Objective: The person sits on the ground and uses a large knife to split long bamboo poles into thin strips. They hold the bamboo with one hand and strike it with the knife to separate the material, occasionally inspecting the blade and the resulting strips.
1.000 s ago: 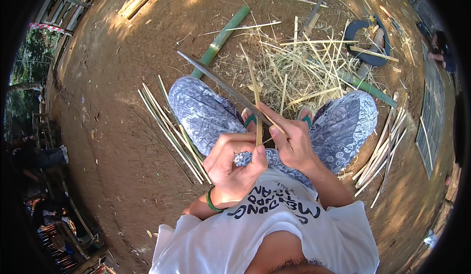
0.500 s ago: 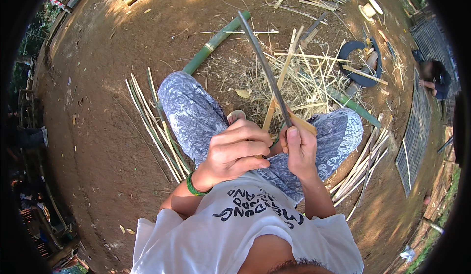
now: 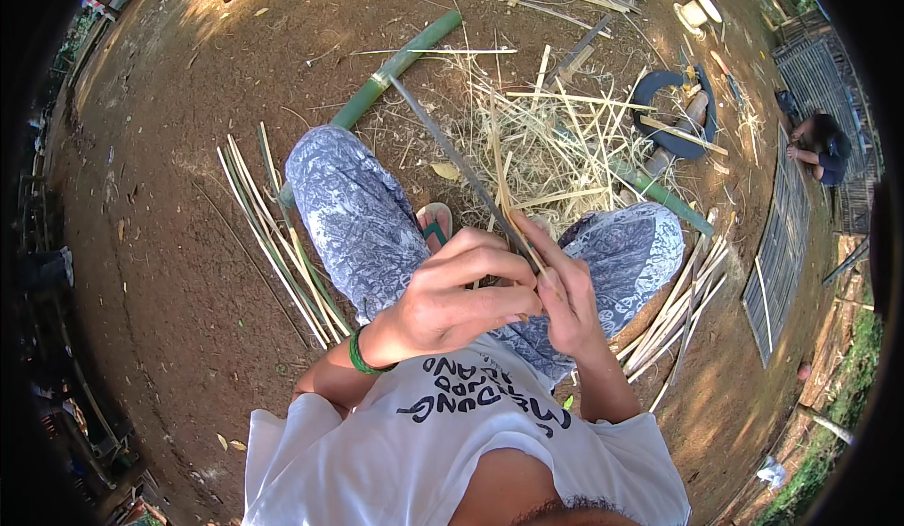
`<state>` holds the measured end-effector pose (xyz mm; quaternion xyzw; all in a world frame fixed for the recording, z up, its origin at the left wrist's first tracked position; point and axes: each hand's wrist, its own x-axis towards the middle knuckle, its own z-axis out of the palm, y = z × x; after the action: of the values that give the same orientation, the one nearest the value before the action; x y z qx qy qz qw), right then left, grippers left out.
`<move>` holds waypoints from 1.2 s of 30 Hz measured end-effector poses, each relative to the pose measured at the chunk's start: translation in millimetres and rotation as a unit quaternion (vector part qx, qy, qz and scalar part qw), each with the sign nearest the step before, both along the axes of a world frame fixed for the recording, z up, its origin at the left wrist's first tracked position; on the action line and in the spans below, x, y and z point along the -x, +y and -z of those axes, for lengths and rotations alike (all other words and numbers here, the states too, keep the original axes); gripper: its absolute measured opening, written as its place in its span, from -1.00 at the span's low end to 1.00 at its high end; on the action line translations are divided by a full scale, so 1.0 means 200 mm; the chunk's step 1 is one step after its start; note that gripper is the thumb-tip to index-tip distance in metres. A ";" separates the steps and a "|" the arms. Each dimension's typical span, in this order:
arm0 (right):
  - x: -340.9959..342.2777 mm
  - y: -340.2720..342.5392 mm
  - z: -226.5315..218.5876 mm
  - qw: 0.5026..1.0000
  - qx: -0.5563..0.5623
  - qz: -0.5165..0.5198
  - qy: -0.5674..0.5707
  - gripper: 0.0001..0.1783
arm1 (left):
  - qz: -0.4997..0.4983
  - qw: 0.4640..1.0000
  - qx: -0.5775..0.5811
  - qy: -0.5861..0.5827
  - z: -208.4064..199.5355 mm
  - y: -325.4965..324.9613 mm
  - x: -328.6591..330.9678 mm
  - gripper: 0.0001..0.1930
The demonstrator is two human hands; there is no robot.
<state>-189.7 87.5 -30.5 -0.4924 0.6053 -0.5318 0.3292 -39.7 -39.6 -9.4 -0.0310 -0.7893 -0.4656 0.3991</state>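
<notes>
I sit on bare earth with both hands together in front of my shirt. My right hand (image 3: 570, 305) is closed around the base of a long knife (image 3: 452, 154), whose narrow dark blade points away and to the left. A thin bamboo strip (image 3: 499, 173) runs beside the blade, nearly edge-on, down to my fingers. My left hand (image 3: 461, 291) is curled, its fingertips meeting the right thumb; it seems to pinch the strip's near end, mostly hidden by the fingers. The knife's handle is out of sight.
Pale shavings and strips (image 3: 584, 154) lie beyond my knees. Green bamboo poles (image 3: 414, 55) rest nearby. Split-strip bundles lie left (image 3: 273, 234) and right (image 3: 687, 300). A dark ring-shaped object (image 3: 650, 93) is at the far right, with another person (image 3: 824, 149) beyond it.
The blade tip has swung left and nearer, and the bamboo strip has turned from flat to nearly edge-on. My left hand has moved right, against the right hand. The whole view has shifted slightly.
</notes>
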 end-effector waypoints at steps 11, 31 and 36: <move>0.09 -0.04 0.19 0.993 -0.077 -0.028 0.090 -0.37 | 0.052 0.998 0.006 0.017 0.13 0.01 0.03 -0.66; 0.11 0.05 0.12 0.981 -0.166 0.090 -0.046 -0.47 | 0.084 0.986 -0.040 0.136 0.20 0.04 0.28 -0.69; 0.09 0.05 0.13 0.985 -0.120 0.107 -0.060 -0.46 | 0.086 0.985 -0.037 0.146 0.20 0.04 0.29 -0.68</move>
<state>-207.4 97.4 -57.1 -0.3488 0.6933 -0.5161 0.3624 -97.7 -32.3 -49.6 -0.1517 -0.6994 -0.5172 0.4695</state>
